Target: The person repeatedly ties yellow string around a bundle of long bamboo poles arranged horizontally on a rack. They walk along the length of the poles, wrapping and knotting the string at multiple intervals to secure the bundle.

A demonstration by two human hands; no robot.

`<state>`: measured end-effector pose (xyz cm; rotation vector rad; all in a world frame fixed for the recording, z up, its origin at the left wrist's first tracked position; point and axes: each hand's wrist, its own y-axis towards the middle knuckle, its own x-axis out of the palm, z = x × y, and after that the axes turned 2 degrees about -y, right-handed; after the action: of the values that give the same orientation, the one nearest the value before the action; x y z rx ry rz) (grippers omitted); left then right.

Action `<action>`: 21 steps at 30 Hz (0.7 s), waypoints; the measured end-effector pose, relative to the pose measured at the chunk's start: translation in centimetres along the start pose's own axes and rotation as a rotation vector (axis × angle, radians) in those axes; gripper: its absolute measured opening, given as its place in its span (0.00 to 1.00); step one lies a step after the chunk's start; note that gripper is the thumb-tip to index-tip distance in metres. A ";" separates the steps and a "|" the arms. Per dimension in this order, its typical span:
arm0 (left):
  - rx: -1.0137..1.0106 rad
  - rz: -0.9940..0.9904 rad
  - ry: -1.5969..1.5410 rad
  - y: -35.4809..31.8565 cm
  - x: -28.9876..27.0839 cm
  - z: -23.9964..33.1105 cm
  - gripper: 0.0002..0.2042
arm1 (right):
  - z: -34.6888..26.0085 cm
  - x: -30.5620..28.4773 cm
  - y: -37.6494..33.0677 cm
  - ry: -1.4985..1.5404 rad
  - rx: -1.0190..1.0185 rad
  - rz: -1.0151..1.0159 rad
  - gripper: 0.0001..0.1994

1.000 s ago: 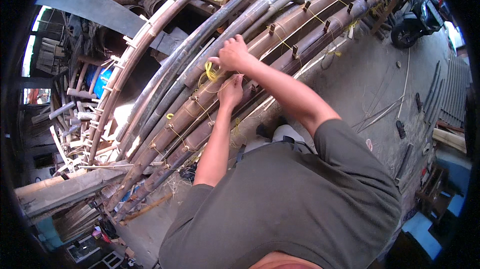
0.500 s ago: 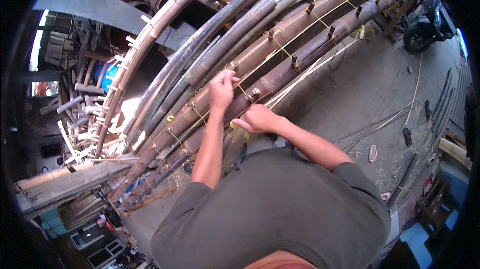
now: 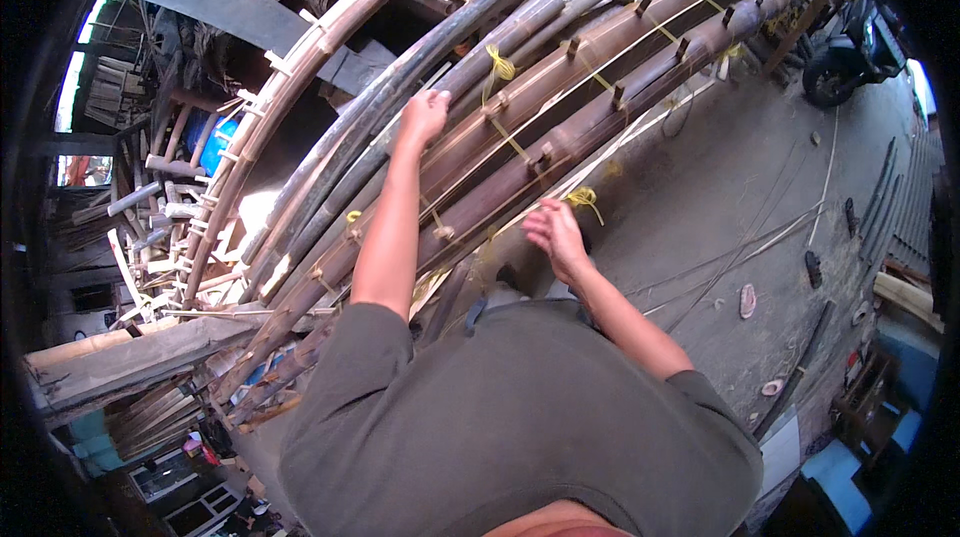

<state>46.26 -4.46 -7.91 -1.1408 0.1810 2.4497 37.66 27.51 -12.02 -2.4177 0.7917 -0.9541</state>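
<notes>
Two long brown bamboo poles run diagonally ahead of me, the far pole (image 3: 545,79) and the near pole (image 3: 590,132), with short pegs standing along them and yellow string (image 3: 513,140) tied across. My left hand (image 3: 425,115) is raised over the far side of the poles, fingers curled together; whatever they may pinch is hidden. A yellow string bundle (image 3: 500,64) hangs to its right. On the near side, my right hand (image 3: 555,234) has its fingers apart, with nothing visibly gripped. Just beyond its fingertips is another yellow string bundle (image 3: 583,199), apparently in mid-air.
Dark curved poles (image 3: 400,97) lie beyond the pair. Farther left stands a curved bamboo piece (image 3: 285,67) with pale pegs. A concrete beam (image 3: 160,355) is at lower left. On the floor at right are a sandal (image 3: 747,301) and thin strips; a motorbike (image 3: 850,57) is parked behind.
My left hand has risen away from the poles toward the far side. My right hand has moved right, and its fingers have opened from around the yellow string. Two string bundles now show apart from my hands.
</notes>
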 end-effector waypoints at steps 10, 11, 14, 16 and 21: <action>-0.001 -0.207 -0.010 -19.7 -3.4 -6.4 0.13 | 5.7 15.0 -1.8 0.488 -0.352 0.089 0.11; -0.051 -0.199 0.001 -19.7 -3.3 -5.8 0.15 | 4.9 17.6 -2.2 0.295 -0.542 -0.057 0.11; 0.057 -0.046 0.022 -20.8 -1.5 -9.4 0.18 | 1.8 25.3 -1.3 -0.157 -0.547 -0.352 0.13; -0.049 -0.094 0.157 -18.8 -1.3 -10.3 0.22 | -0.9 26.2 3.5 -0.969 -0.736 -0.553 0.20; -0.075 -0.146 -0.054 -19.3 -3.3 -5.8 0.20 | -1.9 21.8 12.5 -1.524 -0.691 -0.443 0.31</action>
<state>60.55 10.15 -8.07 -1.0777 -0.0107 2.3725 45.01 3.86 -7.35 -2.8773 -0.0684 1.2792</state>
